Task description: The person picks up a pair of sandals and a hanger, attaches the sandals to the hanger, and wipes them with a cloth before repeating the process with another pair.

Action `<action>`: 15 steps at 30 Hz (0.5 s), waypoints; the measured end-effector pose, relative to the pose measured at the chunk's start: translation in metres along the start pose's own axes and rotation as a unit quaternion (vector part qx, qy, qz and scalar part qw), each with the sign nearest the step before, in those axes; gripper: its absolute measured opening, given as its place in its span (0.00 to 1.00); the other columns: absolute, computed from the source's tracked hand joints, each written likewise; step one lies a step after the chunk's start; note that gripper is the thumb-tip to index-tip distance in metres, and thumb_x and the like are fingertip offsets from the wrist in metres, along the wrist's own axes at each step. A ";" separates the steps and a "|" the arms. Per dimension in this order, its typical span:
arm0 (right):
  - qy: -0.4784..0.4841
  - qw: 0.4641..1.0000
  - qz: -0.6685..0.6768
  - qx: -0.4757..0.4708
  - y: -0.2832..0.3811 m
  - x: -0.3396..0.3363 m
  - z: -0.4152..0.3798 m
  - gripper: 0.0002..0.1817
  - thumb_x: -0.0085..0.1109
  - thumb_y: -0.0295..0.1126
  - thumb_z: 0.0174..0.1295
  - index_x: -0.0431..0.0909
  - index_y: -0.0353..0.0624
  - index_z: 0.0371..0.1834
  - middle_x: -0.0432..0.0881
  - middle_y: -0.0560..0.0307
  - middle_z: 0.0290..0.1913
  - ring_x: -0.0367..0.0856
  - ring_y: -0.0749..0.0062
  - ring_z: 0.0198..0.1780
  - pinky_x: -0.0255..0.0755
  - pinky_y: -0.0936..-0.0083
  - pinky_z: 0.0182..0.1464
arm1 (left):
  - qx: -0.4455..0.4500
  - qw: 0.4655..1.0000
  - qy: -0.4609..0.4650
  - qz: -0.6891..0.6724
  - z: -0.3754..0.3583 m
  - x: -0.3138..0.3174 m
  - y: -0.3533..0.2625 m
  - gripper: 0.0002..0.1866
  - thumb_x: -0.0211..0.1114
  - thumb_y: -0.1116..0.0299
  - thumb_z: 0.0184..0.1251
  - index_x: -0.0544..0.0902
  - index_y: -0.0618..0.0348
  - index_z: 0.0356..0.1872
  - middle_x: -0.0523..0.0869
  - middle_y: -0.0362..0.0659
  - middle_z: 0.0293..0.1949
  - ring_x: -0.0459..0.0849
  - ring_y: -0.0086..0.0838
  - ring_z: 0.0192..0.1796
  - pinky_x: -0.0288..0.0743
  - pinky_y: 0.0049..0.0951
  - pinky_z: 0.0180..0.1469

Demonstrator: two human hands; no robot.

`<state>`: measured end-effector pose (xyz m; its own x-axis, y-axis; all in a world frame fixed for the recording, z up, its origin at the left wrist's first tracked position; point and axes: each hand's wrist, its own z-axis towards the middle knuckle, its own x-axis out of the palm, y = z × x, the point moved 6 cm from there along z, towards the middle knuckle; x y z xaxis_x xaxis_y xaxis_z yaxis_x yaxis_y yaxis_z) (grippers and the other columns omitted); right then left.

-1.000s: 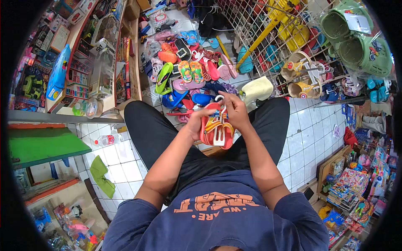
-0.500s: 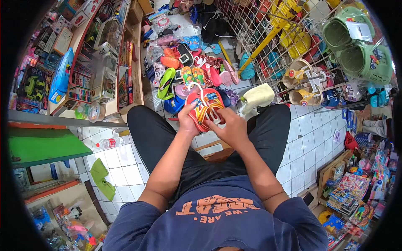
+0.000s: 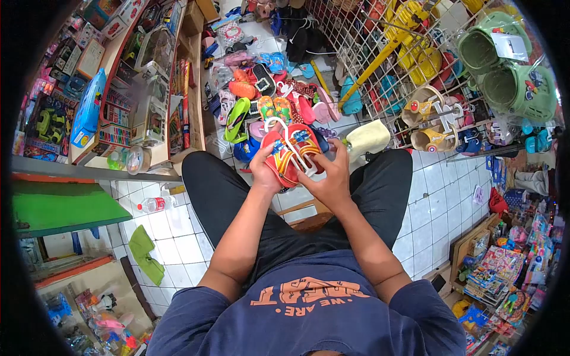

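Both hands grip a pair of red sandals [image 3: 291,155] clipped on a white hanger [image 3: 289,142], held up in front of the knees, over the pile of loose sandals [image 3: 270,104] on the floor just past the fingertips. Left hand [image 3: 263,172] is curled shut round the pair's near-left edge, thumb on top; right hand [image 3: 328,178] cups the near-right side, fingers half closed vs the sole. To do this well, judging by the grip: keep thumbs pinning both soles so the clip doesn't slip, and support from below. Long axis runs away from the body, tilted a bit left; hook end points far-left, heels toward the wrists. Wire rack [image 3: 380,53] sits beyond the right hand.
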<state>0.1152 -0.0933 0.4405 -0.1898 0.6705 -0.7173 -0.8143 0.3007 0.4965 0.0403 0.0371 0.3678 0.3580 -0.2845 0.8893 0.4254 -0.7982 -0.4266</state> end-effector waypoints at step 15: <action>0.036 0.974 0.222 -0.003 -0.018 0.015 -0.008 0.28 0.78 0.30 0.41 0.80 0.35 0.48 0.69 0.39 0.62 0.74 0.47 0.61 0.73 0.62 0.60 | -0.108 0.990 -0.038 0.085 -0.008 -0.019 0.020 0.33 0.57 0.62 0.54 0.69 0.64 0.64 0.82 0.52 0.54 0.84 0.44 0.54 0.78 0.44 0.58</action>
<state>0.1222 -0.0939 0.4168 -0.5623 0.6837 -0.4651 -0.6456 -0.0116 0.7636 0.0357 0.0225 0.3442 0.4740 -0.3899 0.7895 0.1692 -0.8396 -0.5162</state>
